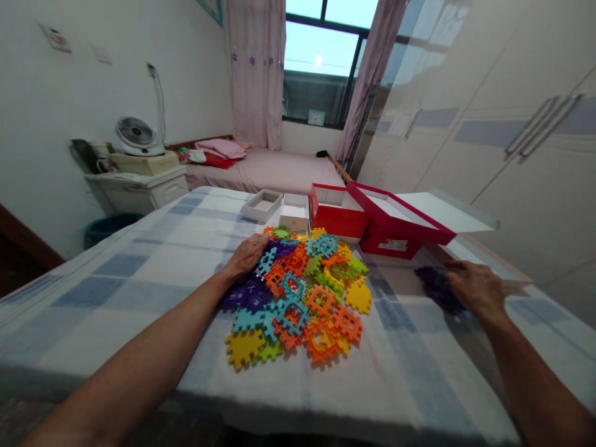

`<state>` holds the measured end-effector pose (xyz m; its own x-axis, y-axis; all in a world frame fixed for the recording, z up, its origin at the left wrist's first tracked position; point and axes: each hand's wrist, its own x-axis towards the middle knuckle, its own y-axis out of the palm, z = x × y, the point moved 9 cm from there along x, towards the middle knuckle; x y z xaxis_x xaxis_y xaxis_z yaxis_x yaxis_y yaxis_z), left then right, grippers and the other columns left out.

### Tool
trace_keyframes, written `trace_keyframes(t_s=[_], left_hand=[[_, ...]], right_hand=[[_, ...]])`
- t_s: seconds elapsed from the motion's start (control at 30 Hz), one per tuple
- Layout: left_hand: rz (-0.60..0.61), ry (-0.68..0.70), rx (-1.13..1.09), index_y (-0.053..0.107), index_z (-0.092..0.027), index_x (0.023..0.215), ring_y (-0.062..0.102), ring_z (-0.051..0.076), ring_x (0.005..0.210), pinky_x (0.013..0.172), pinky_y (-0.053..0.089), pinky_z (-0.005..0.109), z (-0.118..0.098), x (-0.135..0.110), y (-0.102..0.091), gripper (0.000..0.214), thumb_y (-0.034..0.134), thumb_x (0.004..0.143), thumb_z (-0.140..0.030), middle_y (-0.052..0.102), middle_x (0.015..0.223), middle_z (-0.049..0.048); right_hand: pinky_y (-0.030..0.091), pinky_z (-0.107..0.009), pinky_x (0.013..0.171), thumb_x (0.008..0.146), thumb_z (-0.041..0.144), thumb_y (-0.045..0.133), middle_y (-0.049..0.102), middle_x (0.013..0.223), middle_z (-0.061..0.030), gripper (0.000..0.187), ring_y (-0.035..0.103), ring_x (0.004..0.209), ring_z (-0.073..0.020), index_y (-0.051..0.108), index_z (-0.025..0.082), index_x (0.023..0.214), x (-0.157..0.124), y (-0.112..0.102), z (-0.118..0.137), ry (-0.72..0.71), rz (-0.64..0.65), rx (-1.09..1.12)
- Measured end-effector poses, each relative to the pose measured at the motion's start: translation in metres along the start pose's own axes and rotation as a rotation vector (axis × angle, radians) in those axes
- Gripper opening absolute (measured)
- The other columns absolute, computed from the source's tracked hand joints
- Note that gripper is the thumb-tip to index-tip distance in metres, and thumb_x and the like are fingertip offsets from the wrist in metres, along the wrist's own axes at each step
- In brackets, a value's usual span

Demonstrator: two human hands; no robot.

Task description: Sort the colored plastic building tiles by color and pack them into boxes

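So far, a purple cluster (440,290) lies apart at the mixed pile's (321,298) three o'clock, by the right hand (477,288); the pile, left hand (248,254) at its ten, still includes purple. How closed either grip is, I cannot tell.

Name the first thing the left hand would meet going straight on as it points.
The left hand would likely meet the far-left edge of the pile of colourful pieces; contact there is hard to judge.
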<state>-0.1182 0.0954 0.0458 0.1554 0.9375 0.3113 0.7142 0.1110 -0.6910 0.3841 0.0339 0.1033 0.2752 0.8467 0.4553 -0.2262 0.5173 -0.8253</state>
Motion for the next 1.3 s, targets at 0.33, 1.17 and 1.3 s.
trace_keyframes(t_s=[0.33, 1.17, 1.3], left_hand=[[-0.068, -0.121, -0.396, 0.067, -0.010, 0.105, 0.063, 0.024, 0.092, 0.086, 0.046, 0.035, 0.004, -0.003, -0.001, 0.073, 0.028, 0.083, -0.068, 0.070, 0.101, 0.0120], [0.060, 0.049, -0.224, 0.071, -0.014, 0.100, 0.063, 0.020, 0.084, 0.078, 0.048, 0.028, -0.015, -0.004, 0.010, 0.033, 0.060, 0.073, -0.029, 0.072, 0.092, 0.0031], [0.075, 0.065, -0.318, 0.070, -0.014, 0.100, 0.063, 0.019, 0.085, 0.079, 0.047, 0.028, -0.013, -0.002, 0.015, 0.033, 0.060, 0.072, -0.027, 0.072, 0.092, 0.0032]], right_hand=[[0.044, -0.035, 0.087, 0.082, 0.025, 0.050, 0.063, 0.106, -0.0067, 0.025, 0.058, 0.097, -0.0203, 0.063, 0.020, 0.103, -0.056, 0.031, 0.233, -0.596, 0.268, 0.413], [0.033, -0.028, 0.067, 0.082, 0.026, 0.043, 0.064, 0.085, -0.0088, 0.018, 0.055, 0.078, -0.0191, 0.058, 0.016, 0.080, -0.059, 0.104, 0.314, -0.595, 0.348, 0.094], [0.030, -0.029, 0.066, 0.084, 0.032, 0.045, 0.064, 0.083, -0.0082, 0.018, 0.054, 0.077, -0.0195, 0.056, 0.017, 0.083, -0.064, 0.106, 0.316, -0.634, 0.300, 0.011]])
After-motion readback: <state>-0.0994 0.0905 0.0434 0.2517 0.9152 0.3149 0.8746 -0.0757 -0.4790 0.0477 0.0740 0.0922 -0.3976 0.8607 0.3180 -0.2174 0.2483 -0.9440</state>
